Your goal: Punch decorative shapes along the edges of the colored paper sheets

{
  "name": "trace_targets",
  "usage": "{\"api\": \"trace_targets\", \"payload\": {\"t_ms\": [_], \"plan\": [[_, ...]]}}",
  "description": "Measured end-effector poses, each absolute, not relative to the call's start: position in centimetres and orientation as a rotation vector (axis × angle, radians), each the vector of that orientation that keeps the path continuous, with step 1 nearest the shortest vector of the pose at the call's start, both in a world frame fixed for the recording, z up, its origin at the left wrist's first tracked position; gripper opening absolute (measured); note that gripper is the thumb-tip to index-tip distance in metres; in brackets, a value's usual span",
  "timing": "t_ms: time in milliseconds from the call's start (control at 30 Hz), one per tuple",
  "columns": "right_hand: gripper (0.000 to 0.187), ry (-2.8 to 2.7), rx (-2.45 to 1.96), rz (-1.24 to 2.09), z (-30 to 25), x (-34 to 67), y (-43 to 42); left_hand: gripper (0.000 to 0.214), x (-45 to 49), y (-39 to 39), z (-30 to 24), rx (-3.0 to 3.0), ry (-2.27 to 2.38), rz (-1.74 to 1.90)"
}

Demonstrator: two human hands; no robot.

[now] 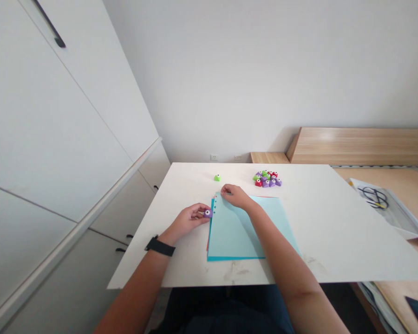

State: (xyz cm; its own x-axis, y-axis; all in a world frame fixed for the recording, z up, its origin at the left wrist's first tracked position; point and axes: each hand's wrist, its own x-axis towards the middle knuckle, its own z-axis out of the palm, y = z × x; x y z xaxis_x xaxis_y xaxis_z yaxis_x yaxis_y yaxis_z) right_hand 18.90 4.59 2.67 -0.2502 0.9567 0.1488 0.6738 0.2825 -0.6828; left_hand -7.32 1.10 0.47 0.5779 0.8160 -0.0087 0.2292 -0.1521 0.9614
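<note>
A stack of paper sheets, light blue on top with red showing beneath, lies on the white table. Small holes run down the stack's left edge. My left hand, with a black watch on its wrist, grips a small purple punch against that left edge. My right hand pinches the top left corner of the light blue sheet, its fingers curled onto the paper.
A lone green punch sits toward the table's far side. A cluster of several purple, red and green punches lies at the back. White cabinets stand at left. A plastic sleeve with black scissors lies at right.
</note>
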Motion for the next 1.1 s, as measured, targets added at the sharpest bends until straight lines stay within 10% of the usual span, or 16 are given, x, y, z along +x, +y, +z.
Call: {"api": "trace_targets", "payload": {"t_ms": [1100], "plan": [[0.012, -2.024, -1.554, 0.594, 2.0, 18.4, 4.5, 0.042, -6.9, 0.4, 0.9, 1.601, 0.853, 0.568]]}}
